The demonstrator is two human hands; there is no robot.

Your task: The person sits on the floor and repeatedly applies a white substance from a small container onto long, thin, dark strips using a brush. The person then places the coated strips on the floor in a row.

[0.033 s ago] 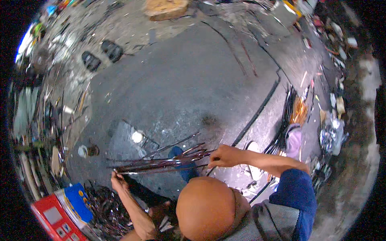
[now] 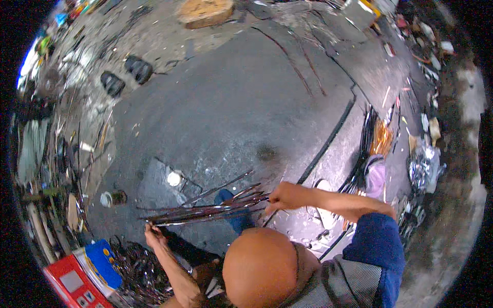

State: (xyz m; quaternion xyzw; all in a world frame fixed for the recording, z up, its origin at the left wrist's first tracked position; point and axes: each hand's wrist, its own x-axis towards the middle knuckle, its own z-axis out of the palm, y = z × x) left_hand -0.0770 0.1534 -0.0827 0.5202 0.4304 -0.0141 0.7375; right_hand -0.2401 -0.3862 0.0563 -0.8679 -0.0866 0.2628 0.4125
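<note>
Head view: bundle of dark strips spanning two hands

The bundle of dark strips (image 2: 205,211) runs crosswise between the hands, over the floor (image 2: 221,113) and across a piece of blue cloth (image 2: 240,222). Right hand (image 2: 285,196): fingers curled and pinching the gathered right end. Left hand (image 2: 155,236): fingers drawn in at the left end, beside the lowest strip—whether they pinch it cannot be told. Handling, as judged from the look: light, springy along its length, and rather slippery, since the strips shine; loose ends fan out, so single strips may slide free. The firmest hold is probably around the gathered end, with a second grip farther along—ends kept level. Nearby: a dark tangled heap (image 2: 141,269) beside a red, white and blue sack (image 2: 97,264), and black strips (image 2: 365,138) at the right.
</note>
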